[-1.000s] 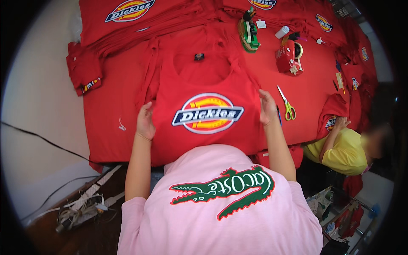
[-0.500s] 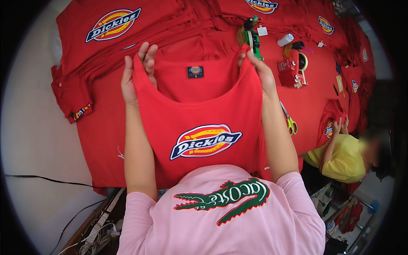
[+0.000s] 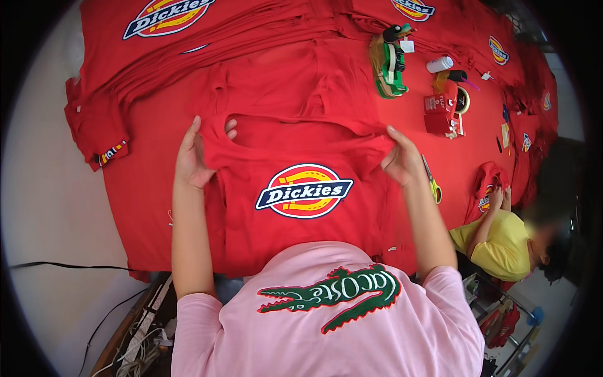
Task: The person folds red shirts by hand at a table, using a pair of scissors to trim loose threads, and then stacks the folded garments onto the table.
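A red sleeveless tank top (image 3: 295, 229) with an oval printed emblem on its chest is stretched in front of me, above the red cloth-covered table. My left hand (image 3: 193, 156) grips its left shoulder strap, some fingertips showing inside the neckline. At the opposite strap, my right hand (image 3: 404, 162) is closed on the fabric with the thumb on top. The neck opening sags between both hands, and its inner label is out of sight. Just right of my right forearm lie scissors with yellow-green handles (image 3: 436, 190).
Piled red garments (image 3: 264, 31) line the far side. A green tape dispenser (image 3: 392, 72), a red tape dispenser (image 3: 441, 113) and a white cylinder (image 3: 440, 64) stand at far right. A co-worker in yellow (image 3: 502, 245) handles red cloth at right. Cables (image 3: 141, 342) hang lower left.
Both hands have come down nearer to me and spread apart with the tank top. Its neckline has dropped from wide open to a narrow, slack opening.
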The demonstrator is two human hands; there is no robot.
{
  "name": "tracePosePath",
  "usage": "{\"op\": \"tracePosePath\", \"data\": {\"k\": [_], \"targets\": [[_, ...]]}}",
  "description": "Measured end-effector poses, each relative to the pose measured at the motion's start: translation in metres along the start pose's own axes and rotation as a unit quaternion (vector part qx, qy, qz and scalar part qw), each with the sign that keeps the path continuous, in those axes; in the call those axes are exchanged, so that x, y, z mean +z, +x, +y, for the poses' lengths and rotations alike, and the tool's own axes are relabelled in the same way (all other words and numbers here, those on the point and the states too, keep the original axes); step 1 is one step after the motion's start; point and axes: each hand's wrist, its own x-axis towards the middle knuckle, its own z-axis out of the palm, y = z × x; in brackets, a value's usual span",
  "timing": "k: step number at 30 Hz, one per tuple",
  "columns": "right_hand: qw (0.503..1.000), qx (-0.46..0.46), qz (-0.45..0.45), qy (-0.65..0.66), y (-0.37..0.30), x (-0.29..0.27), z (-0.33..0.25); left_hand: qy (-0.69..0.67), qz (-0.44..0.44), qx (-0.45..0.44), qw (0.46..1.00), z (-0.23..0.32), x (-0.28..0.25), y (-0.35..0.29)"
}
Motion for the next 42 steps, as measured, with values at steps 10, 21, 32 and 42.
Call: {"op": "tracePosePath", "data": {"k": [10,21,32,42], "targets": [[0.992,0.074,-0.096,-0.025,-0.013,0.050,0.003,-0.124,-0.113,0.057,0.984,-0.030,-0.015,-0.015],[0.970,-0.219,-0.094,-0.041,-0.099,0.087,-0.091,0.031,-0.129,0.184,0.974,0.064,0.080,-0.066],[0.929,-0.246,-0.273,-0.046,-0.231,0.059,-0.096,0.164,-0.113,0.283,0.938,0.027,0.181,-0.217],[0.773,-0.404,-0.488,-0.035,-0.407,0.049,-0.074,0.174,-0.366,0.448,0.797,-0.039,0.234,-0.408]]}}
